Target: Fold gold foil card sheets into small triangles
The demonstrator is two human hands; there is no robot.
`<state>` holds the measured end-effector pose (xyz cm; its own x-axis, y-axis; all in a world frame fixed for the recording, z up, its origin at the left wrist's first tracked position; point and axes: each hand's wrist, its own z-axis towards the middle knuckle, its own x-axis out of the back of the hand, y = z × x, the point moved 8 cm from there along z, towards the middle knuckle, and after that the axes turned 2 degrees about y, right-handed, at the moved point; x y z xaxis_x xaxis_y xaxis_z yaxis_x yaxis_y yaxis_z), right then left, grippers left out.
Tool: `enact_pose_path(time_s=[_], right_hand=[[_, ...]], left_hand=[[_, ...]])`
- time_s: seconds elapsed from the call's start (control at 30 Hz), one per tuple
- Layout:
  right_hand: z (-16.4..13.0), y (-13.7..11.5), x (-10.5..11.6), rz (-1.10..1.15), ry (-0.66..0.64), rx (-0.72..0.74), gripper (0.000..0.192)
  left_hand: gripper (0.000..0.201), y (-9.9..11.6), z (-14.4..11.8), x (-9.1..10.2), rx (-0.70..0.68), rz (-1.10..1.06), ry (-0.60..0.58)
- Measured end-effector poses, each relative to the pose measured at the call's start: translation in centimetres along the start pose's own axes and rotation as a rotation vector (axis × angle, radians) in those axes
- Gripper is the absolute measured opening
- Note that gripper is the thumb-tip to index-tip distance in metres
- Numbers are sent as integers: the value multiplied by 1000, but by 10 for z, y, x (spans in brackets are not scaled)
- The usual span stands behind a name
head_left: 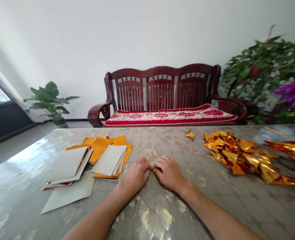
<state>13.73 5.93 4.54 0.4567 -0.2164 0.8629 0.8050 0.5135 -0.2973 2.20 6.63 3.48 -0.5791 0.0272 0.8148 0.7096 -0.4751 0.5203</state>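
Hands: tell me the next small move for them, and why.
Probably press along the fold: the left hand and right hand are curled knuckle to knuckle on the table, pinching something small, mostly hidden. Flat sheets wait at left and folded gold pieces lie at right, so this piece looks unfinished.

I see small pale sheet flat on table, pinched between fingertips of both hands, mostly hidden under fingers, only top edge showing past knuckles, fold state unclear
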Motion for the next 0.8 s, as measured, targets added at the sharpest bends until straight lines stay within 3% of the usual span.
enact_pose_path(time_s=[0.33, 0.5, 0.8], right_hand=[[3, 13, -6, 14, -19, -177, 12], [4, 14, -6, -6, -35, -191, 12], [6, 13, -8, -41, -92, -197, 11]], left_hand=[[29, 5, -1, 3, -12, -6, 4], [17, 4, -1, 3, 24, -9, 46], [18, -4, 3, 1, 122, 52, 105]])
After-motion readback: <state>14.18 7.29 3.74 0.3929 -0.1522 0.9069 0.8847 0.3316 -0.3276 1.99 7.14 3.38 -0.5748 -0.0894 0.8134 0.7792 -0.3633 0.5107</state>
